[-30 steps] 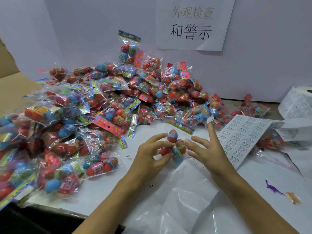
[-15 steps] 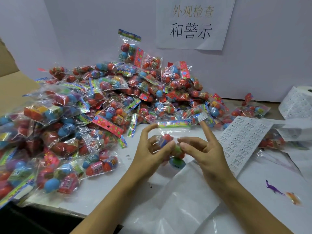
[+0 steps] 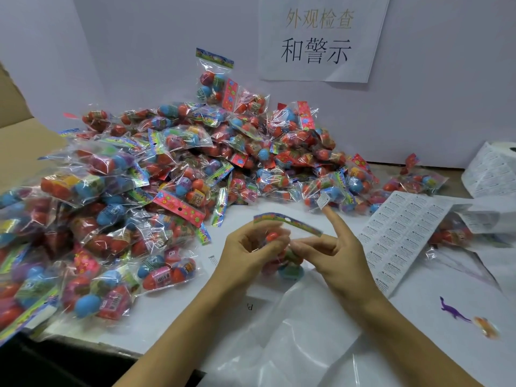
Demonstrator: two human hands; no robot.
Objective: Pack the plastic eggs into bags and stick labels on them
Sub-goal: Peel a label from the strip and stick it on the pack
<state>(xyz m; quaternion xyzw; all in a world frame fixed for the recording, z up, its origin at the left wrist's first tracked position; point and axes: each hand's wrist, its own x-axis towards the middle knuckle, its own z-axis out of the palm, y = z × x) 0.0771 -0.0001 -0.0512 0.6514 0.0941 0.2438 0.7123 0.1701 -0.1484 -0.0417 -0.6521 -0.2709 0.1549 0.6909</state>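
We are holding a small bag [image 3: 279, 255] of eggs up just above the tabletop [image 3: 173, 317], near the middle of its front half, and both hands are working on it. Our left hand [image 3: 245, 255] is curling around the bag's left side, thumb and fingers closing on the clear plastic, with an orange egg [image 3: 272, 236] showing between them. Our right hand [image 3: 332, 252] is pinching the bag from the other side with thumb and middle fingers, while the index finger [image 3: 333, 219] is sticking straight up with a small white label [image 3: 323, 201] clinging to its tip. The bag's printed header strip [image 3: 287, 222] is stretching between the two hands, and a blue-green egg [image 3: 291, 270] is sagging at the bottom of the bag. Behind our hands a big pile [image 3: 178, 174] of filled bags is spreading from the tabletop's left edge to the back wall. A label sheet [image 3: 402, 238] is lying just right of our right hand, and a label roll [image 3: 491, 171] is sitting by the back right corner. Loose clear plastic [image 3: 293, 344] is bunching up along the front edge. A purple toy dinosaur [image 3: 452, 310] and an orange toy [image 3: 485, 326] are lying near the right edge, close together. A sign [image 3: 321, 37] is hanging on the wall above the pile.
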